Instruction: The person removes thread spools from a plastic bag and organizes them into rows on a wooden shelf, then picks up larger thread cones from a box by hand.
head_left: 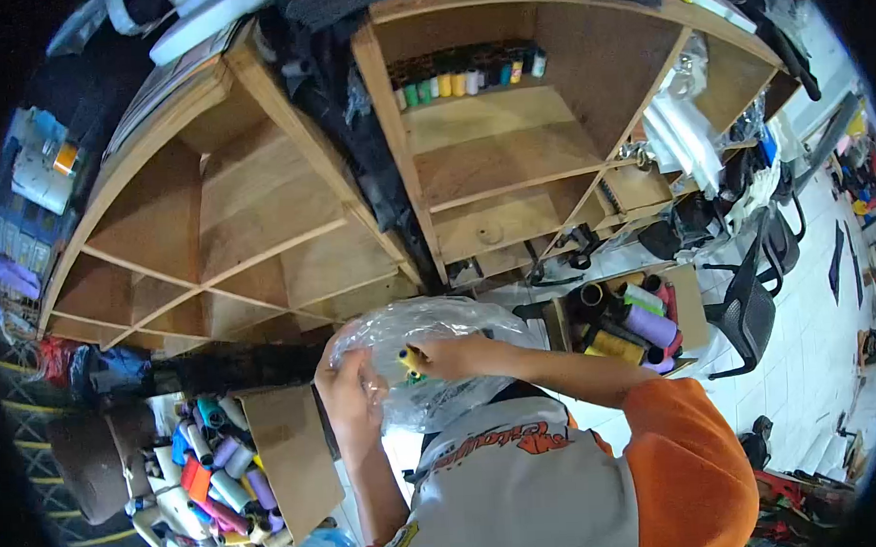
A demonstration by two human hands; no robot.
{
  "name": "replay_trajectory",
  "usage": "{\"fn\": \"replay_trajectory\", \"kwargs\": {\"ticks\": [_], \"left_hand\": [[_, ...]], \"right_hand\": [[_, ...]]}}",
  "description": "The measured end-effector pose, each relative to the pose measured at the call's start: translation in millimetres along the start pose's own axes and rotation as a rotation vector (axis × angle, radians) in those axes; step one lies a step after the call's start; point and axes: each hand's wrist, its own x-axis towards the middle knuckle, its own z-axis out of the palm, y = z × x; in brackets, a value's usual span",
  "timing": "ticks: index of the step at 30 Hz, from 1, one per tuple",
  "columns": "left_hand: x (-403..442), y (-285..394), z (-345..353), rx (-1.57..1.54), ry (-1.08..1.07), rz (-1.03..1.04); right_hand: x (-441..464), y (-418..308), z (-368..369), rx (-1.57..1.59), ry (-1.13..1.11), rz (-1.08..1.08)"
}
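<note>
A clear plastic bag (440, 322) is held up in front of the person's chest. My left hand (353, 380) grips its left side, with the fingers wrapped in the plastic. My right hand (451, 356) is closed on a small yellow spool (408, 357) at the bag's opening. Something green shows just beneath the spool, too small to make out. The rest of the bag's contents cannot be made out through the shiny plastic.
Wooden shelves (493, 189) stand ahead, with a row of small thread spools (459, 84). A box of large cones (692, 311) lies right, near a black chair (748, 321). Many cones (222, 469) fill another box (290, 456) at lower left.
</note>
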Motion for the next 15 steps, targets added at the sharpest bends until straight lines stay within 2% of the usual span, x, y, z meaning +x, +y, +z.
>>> {"fn": "replay_trajectory", "kwargs": {"ticks": [2,5,7,9,13,15], "left_hand": [[2.0,2.4,1.5,-0.004,0.021,-0.035],[6.2,-0.4,-2.1,-0.022,-0.019,-0.017],[13.6,-6.2,-5.2,-0.011,0.040,-0.025],[17.4,-8.1,-6.2,0.001,0.044,-0.025],[20.9,-14.0,-7.4,0.038,0.055,-0.023],[20.6,-13.2,-6.7,0.025,0.084,-0.017]], "right_hand": [[-42.1,-53.6,-62.9,-0.021,-0.179,0.162],[-60.1,-17.9,-99.1,0.341,-0.104,-0.107],[-81.5,-33.8,-150.4,0.512,0.112,-0.155],[-89.1,-32.7,-204.4,0.254,0.440,0.005],[-43.9,52.7,-288.6,0.148,1.157,0.144],[-25.3,66.4,-320.5,-0.094,1.341,0.150]]}}
